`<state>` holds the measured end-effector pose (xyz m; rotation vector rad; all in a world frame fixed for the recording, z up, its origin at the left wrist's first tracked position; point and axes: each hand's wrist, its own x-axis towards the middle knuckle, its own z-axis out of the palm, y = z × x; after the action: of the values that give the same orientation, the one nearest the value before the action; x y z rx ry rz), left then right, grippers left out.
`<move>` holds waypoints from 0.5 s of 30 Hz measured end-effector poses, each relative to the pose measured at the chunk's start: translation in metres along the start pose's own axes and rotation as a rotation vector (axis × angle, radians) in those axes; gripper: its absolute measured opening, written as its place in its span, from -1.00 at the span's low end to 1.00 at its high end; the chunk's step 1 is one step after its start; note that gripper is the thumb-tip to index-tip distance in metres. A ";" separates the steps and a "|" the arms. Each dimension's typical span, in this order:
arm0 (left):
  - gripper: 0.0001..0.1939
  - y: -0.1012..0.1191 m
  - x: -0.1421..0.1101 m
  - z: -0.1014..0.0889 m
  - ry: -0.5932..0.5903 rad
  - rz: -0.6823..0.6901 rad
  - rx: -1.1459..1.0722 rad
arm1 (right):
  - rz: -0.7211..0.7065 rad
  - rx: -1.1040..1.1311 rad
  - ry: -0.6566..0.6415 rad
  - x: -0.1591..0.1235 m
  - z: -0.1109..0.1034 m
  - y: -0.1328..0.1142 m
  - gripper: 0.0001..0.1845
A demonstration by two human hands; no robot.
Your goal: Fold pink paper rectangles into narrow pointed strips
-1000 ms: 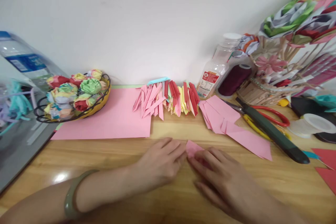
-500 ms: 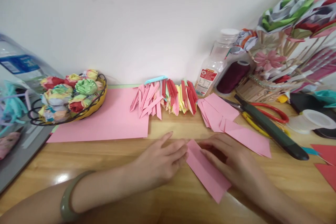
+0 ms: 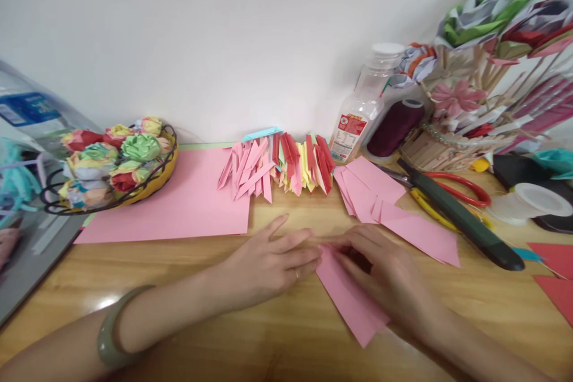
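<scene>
Far L, a tangle of fuzzy turquoise stems (image 3: 18,182) sat by a clear plastic bottle w/ blue label (image 3: 31,108), partly cut off by the frame edge; a flat grey slab (image 3: 49,262) lay on the table below. Next, an oval basket w/ black rim & yellow side (image 3: 166,176) held multicoloured crumpled-paper flowers (image 3: 141,148) & overlapped a large pink paper sheet (image 3: 206,203).

An olive-green bangle (image 3: 107,334) circled the L wrist. L hand (image 3: 264,268) was released, fingers fanned, tips at the upper L edge of a slim pink paper rectangle (image 3: 349,298); couldn't tell if they pressed on it. Behind, nr the wall, was a pile of folded pink, red & yellow paper strips (image 3: 277,164), w/ a light-blue folded strip (image 3: 262,132) at its back.

The rectangle lay slantwise on the table btwn both hands, upper end beneath the fingers, lower end toward the person. R hand (image 3: 389,268) was curled, pinching its upper end btwn thumb & fingertips.

Beyond R hand: clear bottle w/ white cap & red-white label (image 3: 353,125), overlapping flat pink paper slips (image 3: 371,188), dark-purple thread spool (image 3: 396,128), dark-green-handled tool (image 3: 470,221) across red-and-yellow-handled scissors (image 3: 470,188), then a white plastic spool (image 3: 514,209) & red paper pcs (image 3: 553,259) at far R.
</scene>
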<state>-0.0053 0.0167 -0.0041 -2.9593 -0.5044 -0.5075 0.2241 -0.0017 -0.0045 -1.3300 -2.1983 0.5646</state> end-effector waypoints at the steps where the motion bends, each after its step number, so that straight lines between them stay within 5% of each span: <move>1: -0.67 -0.001 0.000 -0.001 -0.015 0.006 0.002 | -0.008 -0.003 0.004 0.000 0.000 0.001 -0.88; 15: -0.64 -0.005 0.004 -0.003 -0.055 0.004 0.022 | -0.378 -0.244 -0.052 -0.005 -0.008 0.005 -0.76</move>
<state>-0.0042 0.0220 -0.0001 -2.9599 -0.5057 -0.4189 0.2338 -0.0033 -0.0020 -0.9769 -2.5395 0.1951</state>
